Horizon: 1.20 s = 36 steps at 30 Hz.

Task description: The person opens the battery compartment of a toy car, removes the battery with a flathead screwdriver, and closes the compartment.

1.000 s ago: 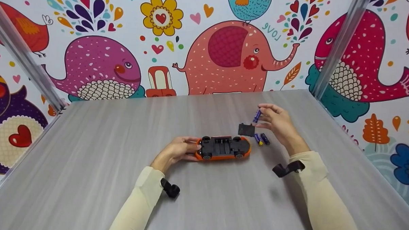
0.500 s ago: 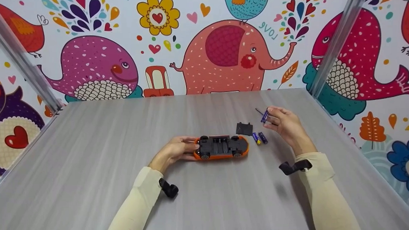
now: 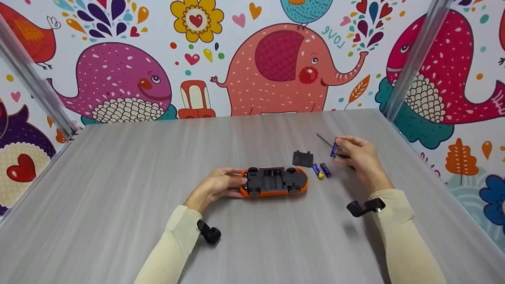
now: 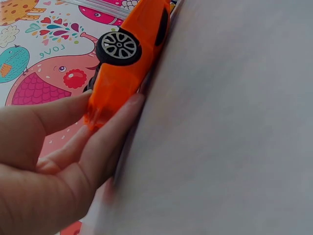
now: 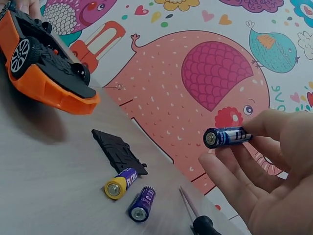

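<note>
An orange toy car (image 3: pixel 271 194) lies upside down on the table, its black underside up and a battery compartment exposed in the middle. My left hand (image 3: pixel 215 185) grips the car's left end between thumb and fingers; the left wrist view shows them around the orange body (image 4: pixel 112 90). Right of the car, my right hand (image 3: pixel 363 160) pinches a blue battery (image 5: pixel 227 137) above the table. Two more batteries rest below it, one purple and yellow (image 5: pixel 120 183), the other dark purple (image 5: pixel 142 203). Beside them lies a black battery cover (image 3: pixel 303 158).
A screwdriver (image 5: pixel 202 225) with a black handle lies behind my right hand, its thin shaft (image 3: pixel 323 138) pointing toward the back. The grey table (image 3: pixel 120 196) ends at a wall printed with cartoon animals. Metal posts (image 3: pixel 415 59) stand at the back corners.
My right hand has moved right and slightly nearer with the battery, uncovering the screwdriver's shaft. The left hand and the car stay in place.
</note>
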Each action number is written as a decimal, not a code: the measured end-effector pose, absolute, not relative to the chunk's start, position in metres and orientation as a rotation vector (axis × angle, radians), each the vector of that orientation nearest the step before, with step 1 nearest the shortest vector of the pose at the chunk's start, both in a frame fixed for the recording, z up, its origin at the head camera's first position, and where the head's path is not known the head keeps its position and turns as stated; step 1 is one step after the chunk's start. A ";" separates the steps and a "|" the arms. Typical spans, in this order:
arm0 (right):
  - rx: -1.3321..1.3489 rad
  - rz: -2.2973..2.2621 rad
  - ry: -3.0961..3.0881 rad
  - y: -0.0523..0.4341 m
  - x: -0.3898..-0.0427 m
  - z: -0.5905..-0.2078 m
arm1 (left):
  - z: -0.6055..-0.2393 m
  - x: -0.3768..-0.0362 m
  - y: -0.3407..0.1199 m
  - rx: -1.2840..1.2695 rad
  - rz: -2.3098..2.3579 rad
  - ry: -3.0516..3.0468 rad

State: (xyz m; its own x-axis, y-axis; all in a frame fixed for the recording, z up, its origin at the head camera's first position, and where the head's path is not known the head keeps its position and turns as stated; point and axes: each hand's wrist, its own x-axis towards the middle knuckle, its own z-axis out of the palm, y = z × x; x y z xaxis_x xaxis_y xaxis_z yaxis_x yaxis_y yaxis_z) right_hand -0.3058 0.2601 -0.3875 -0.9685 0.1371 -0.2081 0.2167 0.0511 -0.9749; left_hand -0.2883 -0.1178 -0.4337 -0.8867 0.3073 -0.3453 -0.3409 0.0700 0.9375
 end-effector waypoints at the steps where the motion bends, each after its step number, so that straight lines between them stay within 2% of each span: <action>1: 0.375 -2.082 2.248 0.260 -0.306 -0.388 | -0.434 -0.288 -0.118 -0.036 1.869 1.896; 24: 0.426 -1.762 2.565 0.255 -0.310 -0.401 | -0.433 -0.288 -0.116 -0.024 1.877 1.894; 36: 0.319 -1.635 2.609 0.260 -0.311 -0.415 | -0.434 -0.288 -0.116 -0.015 1.890 1.888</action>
State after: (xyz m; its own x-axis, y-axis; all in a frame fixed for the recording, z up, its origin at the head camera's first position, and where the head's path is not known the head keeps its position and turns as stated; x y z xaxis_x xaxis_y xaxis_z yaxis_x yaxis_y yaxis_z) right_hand -0.3107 0.2598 -0.4148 -0.9777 0.1490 -0.1477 0.1979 0.4211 -0.8851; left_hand -0.2881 -0.1157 -0.4342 -0.8913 0.3133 -0.3279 -0.3283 0.0532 0.9431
